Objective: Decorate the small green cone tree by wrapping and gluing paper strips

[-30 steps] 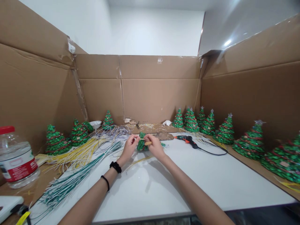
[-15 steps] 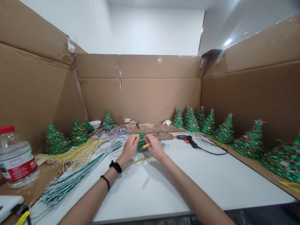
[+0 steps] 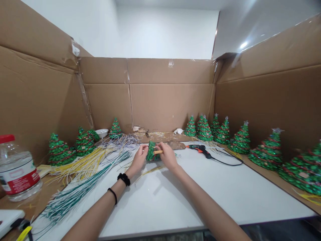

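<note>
Between my hands, over the middle of the white tabletop (image 3: 180, 201), is a small green woven Christmas tree (image 3: 151, 154). My left hand (image 3: 139, 158) is closed on its left side, thumb and fingers pinching. My right hand (image 3: 167, 156) is closed around a tool with a short wooden handle (image 3: 157, 152), held against the tree's right side. The tool's working end is hidden, so its kind does not show. Some yellow strands (image 3: 152, 171) lie on the table just below my hands.
Bundles of green-white strips (image 3: 85, 190), yellow strips (image 3: 80, 165) and purple strands (image 3: 124, 142) spread at left. A glue gun (image 3: 200, 149) with black cord lies right. Finished trees (image 3: 239, 140) line the right edge. A water bottle (image 3: 20, 170) stands far left; cardboard walls (image 3: 173, 100) surround.
The wooden handle has turned from tilted to nearly level and risen slightly. My right hand has shifted slightly right, showing more of the green tree. My left hand has barely moved.
</note>
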`<state>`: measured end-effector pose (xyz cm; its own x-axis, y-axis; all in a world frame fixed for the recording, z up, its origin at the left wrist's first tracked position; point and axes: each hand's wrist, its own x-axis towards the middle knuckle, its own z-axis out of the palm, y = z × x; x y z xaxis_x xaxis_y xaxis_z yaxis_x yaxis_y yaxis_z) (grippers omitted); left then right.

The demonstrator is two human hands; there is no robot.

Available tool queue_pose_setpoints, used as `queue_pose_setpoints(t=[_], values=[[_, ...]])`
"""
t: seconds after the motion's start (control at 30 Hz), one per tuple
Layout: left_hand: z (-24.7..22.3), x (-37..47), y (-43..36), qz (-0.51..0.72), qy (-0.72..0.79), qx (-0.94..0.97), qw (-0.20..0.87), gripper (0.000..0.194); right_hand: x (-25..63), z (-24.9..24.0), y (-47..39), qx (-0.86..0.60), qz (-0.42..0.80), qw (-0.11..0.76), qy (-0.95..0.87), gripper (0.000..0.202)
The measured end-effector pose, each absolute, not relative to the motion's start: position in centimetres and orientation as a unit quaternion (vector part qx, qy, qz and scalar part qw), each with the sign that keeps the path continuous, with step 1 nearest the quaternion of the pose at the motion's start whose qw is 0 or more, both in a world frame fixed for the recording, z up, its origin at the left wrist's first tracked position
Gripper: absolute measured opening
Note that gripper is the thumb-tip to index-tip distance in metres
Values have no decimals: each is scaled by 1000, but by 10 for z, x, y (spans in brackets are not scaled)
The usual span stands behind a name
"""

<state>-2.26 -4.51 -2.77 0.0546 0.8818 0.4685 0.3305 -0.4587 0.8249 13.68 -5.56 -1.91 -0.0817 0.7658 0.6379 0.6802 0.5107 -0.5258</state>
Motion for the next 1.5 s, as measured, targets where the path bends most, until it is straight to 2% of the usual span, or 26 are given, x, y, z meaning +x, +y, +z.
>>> queue_pose_setpoints(t=[0.27, 0.47, 0.67, 1.0, 1.5], values=[[-23, -18, -46, 478, 452, 592, 465, 45, 137, -13, -57, -533, 81, 468, -700, 17], [-21, -18, -50, 449, 428, 578, 530, 40, 138, -9, -59, -557, 116, 452, -687, 13], [-18, -15, -55, 446, 416, 579, 542, 36, 138, -8, -60, -568, 109, 441, -686, 9], [-20, -16, -54, 438, 424, 591, 528, 36, 136, -13, -62, -532, -42, 398, -746, 11], [-19, -13, -57, 437, 422, 586, 537, 36, 133, -12, -67, -514, -85, 348, -779, 12]])
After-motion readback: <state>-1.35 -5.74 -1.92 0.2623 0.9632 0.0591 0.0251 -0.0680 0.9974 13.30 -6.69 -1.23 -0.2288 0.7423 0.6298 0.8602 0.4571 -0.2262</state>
